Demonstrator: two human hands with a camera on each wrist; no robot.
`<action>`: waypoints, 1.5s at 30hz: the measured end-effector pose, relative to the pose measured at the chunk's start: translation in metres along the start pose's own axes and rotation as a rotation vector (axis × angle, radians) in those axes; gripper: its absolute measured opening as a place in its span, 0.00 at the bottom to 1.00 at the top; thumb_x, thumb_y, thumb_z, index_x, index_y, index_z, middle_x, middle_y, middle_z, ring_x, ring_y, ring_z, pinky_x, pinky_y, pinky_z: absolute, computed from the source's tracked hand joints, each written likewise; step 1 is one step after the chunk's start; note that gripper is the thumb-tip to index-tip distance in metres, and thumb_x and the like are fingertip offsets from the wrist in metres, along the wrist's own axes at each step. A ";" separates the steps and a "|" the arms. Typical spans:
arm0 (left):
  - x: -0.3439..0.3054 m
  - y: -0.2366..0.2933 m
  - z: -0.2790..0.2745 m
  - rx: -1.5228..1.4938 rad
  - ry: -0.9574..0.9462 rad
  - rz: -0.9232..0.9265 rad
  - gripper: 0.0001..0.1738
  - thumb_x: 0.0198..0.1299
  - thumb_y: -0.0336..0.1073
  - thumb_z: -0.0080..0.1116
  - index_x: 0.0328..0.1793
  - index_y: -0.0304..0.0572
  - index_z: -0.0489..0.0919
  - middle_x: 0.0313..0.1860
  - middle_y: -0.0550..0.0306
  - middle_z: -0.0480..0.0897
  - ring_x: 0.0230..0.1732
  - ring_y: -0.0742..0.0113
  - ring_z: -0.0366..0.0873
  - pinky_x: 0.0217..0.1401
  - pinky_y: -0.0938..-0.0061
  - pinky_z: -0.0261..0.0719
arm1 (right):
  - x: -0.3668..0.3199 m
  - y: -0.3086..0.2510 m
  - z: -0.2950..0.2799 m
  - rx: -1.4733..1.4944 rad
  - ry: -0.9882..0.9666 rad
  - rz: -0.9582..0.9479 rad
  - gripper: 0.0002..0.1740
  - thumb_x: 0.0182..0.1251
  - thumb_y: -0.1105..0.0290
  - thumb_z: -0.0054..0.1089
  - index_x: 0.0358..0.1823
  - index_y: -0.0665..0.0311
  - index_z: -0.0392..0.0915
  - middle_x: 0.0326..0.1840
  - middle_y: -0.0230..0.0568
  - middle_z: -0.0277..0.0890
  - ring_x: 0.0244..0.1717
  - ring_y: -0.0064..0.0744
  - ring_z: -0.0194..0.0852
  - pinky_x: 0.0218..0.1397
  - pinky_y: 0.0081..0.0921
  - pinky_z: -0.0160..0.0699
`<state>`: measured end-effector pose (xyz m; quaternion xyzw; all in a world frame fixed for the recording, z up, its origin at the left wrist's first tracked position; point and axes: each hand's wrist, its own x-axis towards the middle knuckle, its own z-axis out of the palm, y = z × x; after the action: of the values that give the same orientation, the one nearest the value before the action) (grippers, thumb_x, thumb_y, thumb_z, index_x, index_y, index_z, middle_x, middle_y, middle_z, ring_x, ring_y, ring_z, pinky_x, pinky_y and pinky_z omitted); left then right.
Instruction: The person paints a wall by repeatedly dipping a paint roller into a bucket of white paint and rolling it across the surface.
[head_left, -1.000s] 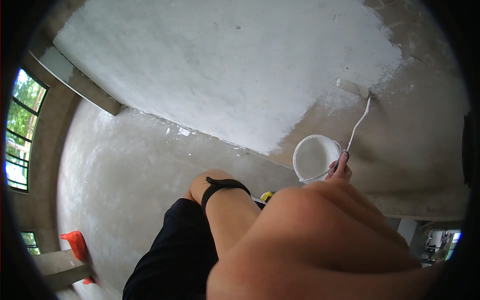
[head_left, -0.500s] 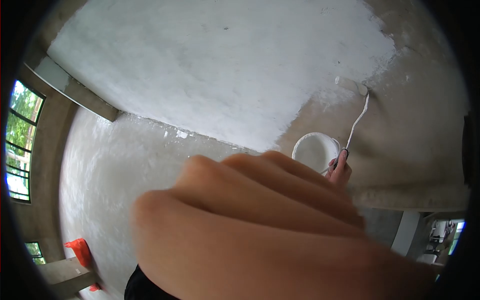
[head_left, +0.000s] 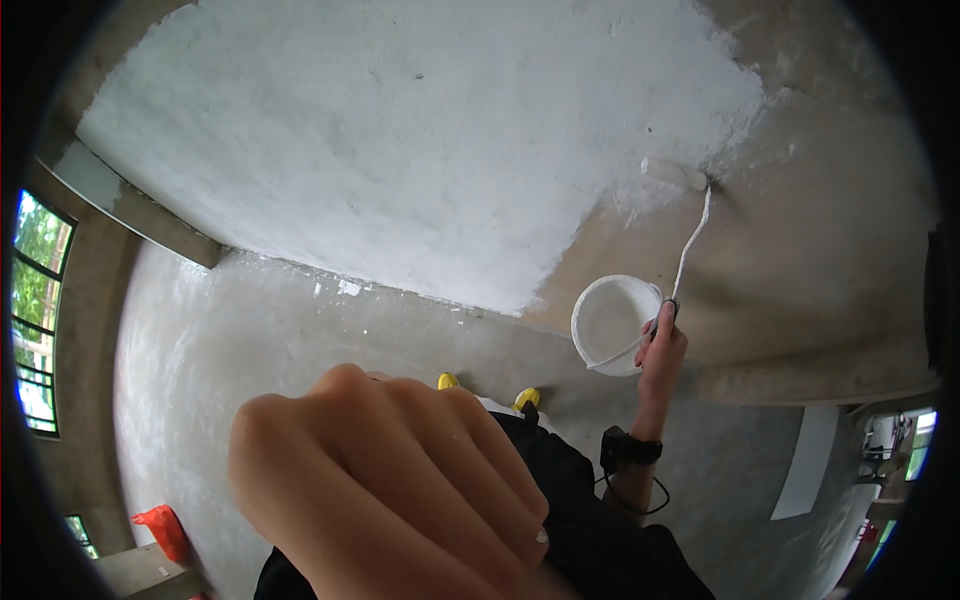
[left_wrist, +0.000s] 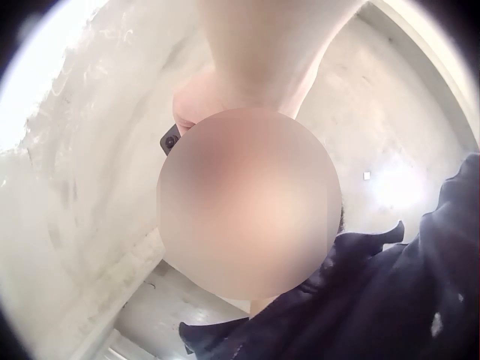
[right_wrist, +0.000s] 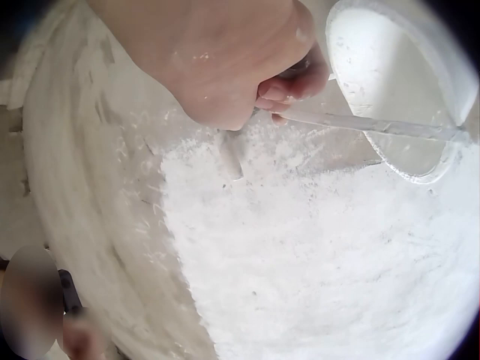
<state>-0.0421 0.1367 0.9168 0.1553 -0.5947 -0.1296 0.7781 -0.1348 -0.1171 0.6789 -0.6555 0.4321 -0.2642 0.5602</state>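
Observation:
My right hand [head_left: 663, 350] grips the dark handle of a paint roller [head_left: 676, 174], whose white-coated rod runs up to a roller head close against the wall. From the same hand hangs a white bucket [head_left: 612, 318] by its bail handle [right_wrist: 360, 124], which passes under the fingers in the right wrist view. Whitish paint shows inside. My left hand [head_left: 380, 480] is raised very near the head camera, back of the hand towards it and knuckles bent. Its fingertips are hidden in the head view. In the left wrist view that hand [left_wrist: 199, 101] is beside a blurred face.
White paint [head_left: 400, 150] covers much of the wall, its ragged edge meeting bare grey-brown plaster [head_left: 810, 260]. Paint flecks lie on the concrete floor [head_left: 220, 380] along the wall's foot. Yellow shoe tips [head_left: 527, 398] show below. A red bag [head_left: 162, 530] is at lower left.
My left hand has swept leftward across the head view, uncovering my right forearm and the shoes. The right hand keeps its grip on the roller and bucket, shifting slightly left in view.

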 end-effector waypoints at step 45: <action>-0.008 0.035 -0.024 -0.013 -0.063 -0.012 0.07 0.55 0.28 0.67 0.26 0.38 0.81 0.16 0.54 0.80 0.10 0.66 0.75 0.14 0.80 0.71 | -0.004 0.004 0.013 0.066 0.016 -0.029 0.33 0.77 0.42 0.44 0.21 0.63 0.67 0.10 0.25 0.54 0.09 0.16 0.50 0.13 0.21 0.49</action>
<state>-0.0202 0.1739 0.9171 0.1497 -0.6171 -0.1431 0.7591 -0.1265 -0.1072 0.6727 -0.6408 0.4179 -0.2917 0.5742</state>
